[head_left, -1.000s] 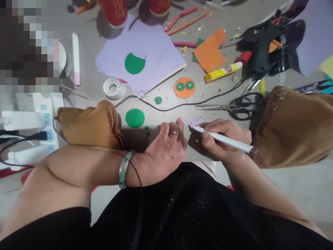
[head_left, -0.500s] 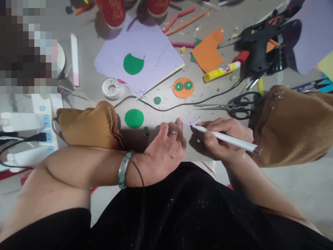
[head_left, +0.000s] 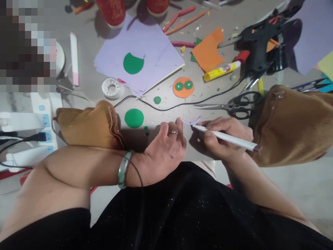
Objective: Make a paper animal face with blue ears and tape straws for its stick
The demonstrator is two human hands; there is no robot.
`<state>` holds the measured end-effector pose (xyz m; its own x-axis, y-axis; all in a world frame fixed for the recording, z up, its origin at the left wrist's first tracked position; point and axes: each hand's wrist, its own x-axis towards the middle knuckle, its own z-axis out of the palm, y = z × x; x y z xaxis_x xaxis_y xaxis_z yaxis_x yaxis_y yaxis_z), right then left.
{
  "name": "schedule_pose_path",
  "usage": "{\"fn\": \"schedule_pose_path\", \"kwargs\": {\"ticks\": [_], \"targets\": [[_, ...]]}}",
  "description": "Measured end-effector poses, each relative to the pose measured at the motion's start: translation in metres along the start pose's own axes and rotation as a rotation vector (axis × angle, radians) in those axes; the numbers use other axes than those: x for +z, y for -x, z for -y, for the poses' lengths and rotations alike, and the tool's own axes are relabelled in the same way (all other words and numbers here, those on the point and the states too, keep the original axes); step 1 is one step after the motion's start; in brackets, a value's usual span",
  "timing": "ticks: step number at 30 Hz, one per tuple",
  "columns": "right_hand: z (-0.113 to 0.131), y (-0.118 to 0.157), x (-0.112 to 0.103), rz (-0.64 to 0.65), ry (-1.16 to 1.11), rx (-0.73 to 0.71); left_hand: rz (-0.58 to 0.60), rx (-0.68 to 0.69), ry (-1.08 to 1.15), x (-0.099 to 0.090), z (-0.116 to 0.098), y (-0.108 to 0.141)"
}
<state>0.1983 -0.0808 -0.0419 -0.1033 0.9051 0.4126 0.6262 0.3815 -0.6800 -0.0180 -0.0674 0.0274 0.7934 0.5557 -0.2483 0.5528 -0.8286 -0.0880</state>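
Observation:
A small purple paper crescent (head_left: 191, 121) with dark marks along it lies on the table between my hands. My left hand (head_left: 168, 147), fingers bent, holds its left end down with a fingertip. My right hand (head_left: 226, 137) is closed around a white marker pen (head_left: 231, 138), whose dark tip is at the crescent's lower edge. Just beyond lies an orange paper circle (head_left: 183, 93) bearing two green ovals. Left of it are a small green disc (head_left: 157, 100) and a larger green circle (head_left: 134, 118). Black-handled scissors (head_left: 243, 104) rest beyond my right hand.
Brown cushions (head_left: 88, 125) flank my arms. A black cable (head_left: 166, 110) crosses the table. Farther off are purple sheets (head_left: 156, 52), a tape roll (head_left: 111, 88), a yellow glue stick (head_left: 221, 71), a black glue gun (head_left: 256, 48) and red cups (head_left: 113, 12). A power strip (head_left: 47, 121) is at left.
Almost nothing differs. Both hands, the marker pen and the paper crescent stay in nearly the same place.

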Motion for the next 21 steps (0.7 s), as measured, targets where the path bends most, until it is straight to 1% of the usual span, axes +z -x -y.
{"fn": "schedule_pose_path", "kwargs": {"ticks": [7, 11, 14, 15, 19, 21], "targets": [[-0.0027, 0.0011, -0.0003, -0.034, -0.030, 0.026, 0.011, 0.002, 0.007, 0.0012, -0.0005, -0.0011], [-0.0037, 0.0006, 0.0013, -0.079, -0.047, 0.017, 0.011, 0.001, 0.025, 0.0017, -0.0004, -0.0008], [-0.0036, -0.0005, 0.0016, -0.076, -0.080, 0.057, -0.005, -0.002, 0.017, 0.0025, -0.0002, 0.0001], [-0.0037, -0.0011, 0.0017, -0.080, -0.085, 0.054, -0.008, -0.002, 0.016, 0.0029, -0.0001, 0.0003], [-0.0053, -0.0035, 0.0031, -0.137, -0.065, -0.031, -0.011, 0.000, 0.016, 0.0034, 0.0002, 0.0002], [-0.0064, -0.0040, 0.0038, -0.151, -0.046, -0.033, -0.015, 0.000, 0.011, 0.0031, 0.0003, -0.0002]]}}
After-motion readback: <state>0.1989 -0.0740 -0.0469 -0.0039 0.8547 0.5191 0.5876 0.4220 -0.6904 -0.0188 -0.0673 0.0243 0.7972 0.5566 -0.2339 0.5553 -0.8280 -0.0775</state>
